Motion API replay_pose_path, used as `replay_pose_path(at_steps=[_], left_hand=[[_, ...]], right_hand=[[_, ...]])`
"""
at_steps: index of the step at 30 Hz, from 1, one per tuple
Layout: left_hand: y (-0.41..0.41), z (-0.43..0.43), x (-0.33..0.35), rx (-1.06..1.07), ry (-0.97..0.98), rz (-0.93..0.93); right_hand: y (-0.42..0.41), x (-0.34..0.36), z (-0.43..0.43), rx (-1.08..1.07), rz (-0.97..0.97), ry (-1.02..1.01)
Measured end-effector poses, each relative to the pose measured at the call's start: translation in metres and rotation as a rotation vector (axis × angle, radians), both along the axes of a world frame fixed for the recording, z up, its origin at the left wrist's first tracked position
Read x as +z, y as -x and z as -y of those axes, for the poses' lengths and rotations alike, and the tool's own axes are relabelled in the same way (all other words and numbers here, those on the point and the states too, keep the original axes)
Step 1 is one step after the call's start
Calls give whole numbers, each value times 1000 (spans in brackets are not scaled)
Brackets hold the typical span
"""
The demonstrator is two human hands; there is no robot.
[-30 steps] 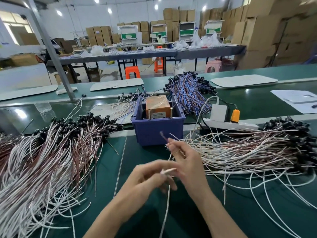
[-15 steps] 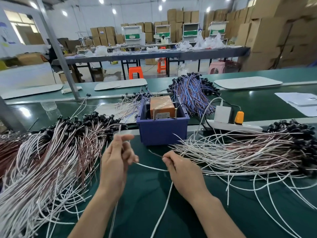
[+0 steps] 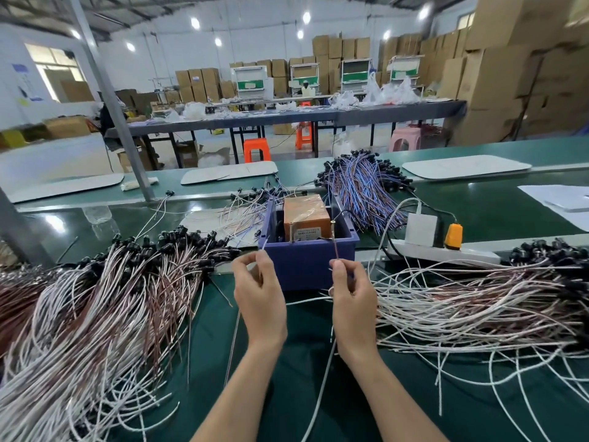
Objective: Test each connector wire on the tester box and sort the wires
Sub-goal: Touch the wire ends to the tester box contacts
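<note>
An orange tester box sits inside a blue bin at the middle of the green bench. My left hand pinches one thin wire end at the bin's left front corner. My right hand pinches a brown wire end that points up toward a brass post on the tester. A white wire trails down from my right hand. A big pile of white and brown connector wires lies to the left, another pile to the right.
A bundle of blue and purple wires lies behind the bin. A white power strip with a white adapter and an orange plug sits right of the bin. Papers lie at the far right. A metal post rises at the back left.
Both hands have risen and moved apart toward the bin's two front corners. The right hand now holds a brown wire end up at the tester's post.
</note>
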State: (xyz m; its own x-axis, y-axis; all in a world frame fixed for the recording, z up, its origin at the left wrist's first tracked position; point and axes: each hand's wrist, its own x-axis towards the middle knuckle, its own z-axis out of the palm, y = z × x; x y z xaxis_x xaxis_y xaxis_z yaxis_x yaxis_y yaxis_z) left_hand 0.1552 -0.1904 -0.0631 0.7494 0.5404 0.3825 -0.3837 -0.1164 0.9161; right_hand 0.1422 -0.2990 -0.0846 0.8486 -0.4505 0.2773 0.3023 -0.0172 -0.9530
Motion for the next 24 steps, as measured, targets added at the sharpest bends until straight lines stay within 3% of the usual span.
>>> replay_pose_path(at_steps=[8, 24], left_hand=[[-18, 7, -18, 29, -106, 53], [-25, 16, -23, 11, -215, 84]], right_hand=[[-13, -6, -1, -96, 27, 30], [-14, -6, 0, -65, 36, 14]])
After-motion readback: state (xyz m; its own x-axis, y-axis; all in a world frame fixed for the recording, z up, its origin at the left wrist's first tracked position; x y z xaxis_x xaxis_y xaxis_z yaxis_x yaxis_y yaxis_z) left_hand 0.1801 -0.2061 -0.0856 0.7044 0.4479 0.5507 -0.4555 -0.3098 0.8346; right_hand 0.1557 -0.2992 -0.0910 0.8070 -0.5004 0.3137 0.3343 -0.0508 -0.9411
